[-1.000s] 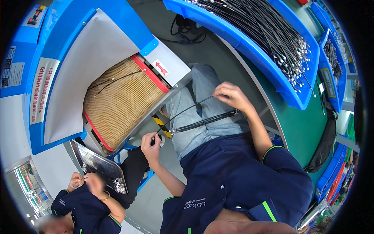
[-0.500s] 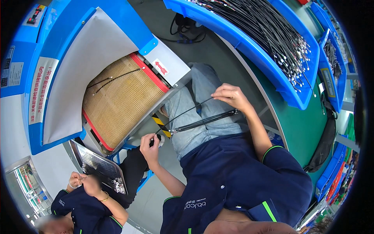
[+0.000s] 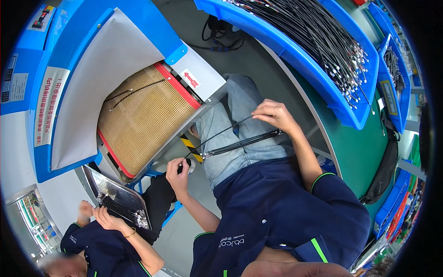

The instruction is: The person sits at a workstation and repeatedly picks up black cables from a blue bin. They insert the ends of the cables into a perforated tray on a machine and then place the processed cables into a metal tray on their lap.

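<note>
A thin black cable (image 3: 216, 135) is stretched slantwise above my lap. My left hand (image 3: 177, 174) pinches its lower end, and my right hand (image 3: 275, 114) pinches the other end between thumb and fingertips. What tips the cable has at my fingers is too small to tell. Beneath it a bundle of similar black cables (image 3: 242, 144) lies across my thighs, with pale connectors at its left end. To the left, a few black cables (image 3: 138, 87) rest on the tan mesh conveyor belt (image 3: 143, 124), running in under the machine's pale curtain.
The blue-framed machine (image 3: 161, 23) stands at the left. A blue bin (image 3: 318, 99) full of black cables sits on the green table (image 3: 344, 143) to the right. At lower left a co-worker's hands (image 3: 108, 219) are beside a metal tray (image 3: 124, 196) of small parts.
The cables on the belt have shifted slightly toward the curtain. The co-worker's hands have moved apart and changed position by the tray. My hands and the stretched cable stay nearly still.
</note>
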Available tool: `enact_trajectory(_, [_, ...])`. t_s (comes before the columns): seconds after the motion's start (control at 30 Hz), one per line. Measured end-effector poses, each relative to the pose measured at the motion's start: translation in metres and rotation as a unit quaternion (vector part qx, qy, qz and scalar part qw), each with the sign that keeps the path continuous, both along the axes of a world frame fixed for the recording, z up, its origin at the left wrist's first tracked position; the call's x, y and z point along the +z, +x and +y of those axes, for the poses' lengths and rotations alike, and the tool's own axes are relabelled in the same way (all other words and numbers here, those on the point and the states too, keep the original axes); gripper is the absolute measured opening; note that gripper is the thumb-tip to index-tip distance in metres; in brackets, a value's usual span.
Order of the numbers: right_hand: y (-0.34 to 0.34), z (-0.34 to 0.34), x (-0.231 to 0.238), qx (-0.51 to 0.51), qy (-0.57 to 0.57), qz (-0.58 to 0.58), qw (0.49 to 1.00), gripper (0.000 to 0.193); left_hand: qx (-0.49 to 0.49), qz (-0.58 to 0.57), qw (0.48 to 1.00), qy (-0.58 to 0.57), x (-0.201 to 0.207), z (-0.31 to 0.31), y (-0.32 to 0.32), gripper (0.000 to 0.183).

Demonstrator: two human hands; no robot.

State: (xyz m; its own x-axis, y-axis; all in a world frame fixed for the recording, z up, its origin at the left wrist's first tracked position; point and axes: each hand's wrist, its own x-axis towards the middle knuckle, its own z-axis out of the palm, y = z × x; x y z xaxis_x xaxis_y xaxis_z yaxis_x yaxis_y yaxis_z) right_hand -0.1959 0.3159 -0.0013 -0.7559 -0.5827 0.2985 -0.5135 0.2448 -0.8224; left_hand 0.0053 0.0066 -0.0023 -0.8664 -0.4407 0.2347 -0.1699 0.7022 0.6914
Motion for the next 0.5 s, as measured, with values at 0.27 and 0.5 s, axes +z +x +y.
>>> enact_trajectory(0.27, [-0.001, 0.003, 0.001, 0.022, 0.019, -0.042, 0.999, 0.011, -0.001, 0.012, 1.000, -0.007, -0.003, -0.002, 0.001, 0.012])
enact_trajectory(0.5, [0.001, 0.003, -0.001, 0.018, 0.020, -0.057, 0.998, 0.009, 0.001, 0.012, 1.000, -0.011, 0.002, -0.002, 0.002, 0.012])
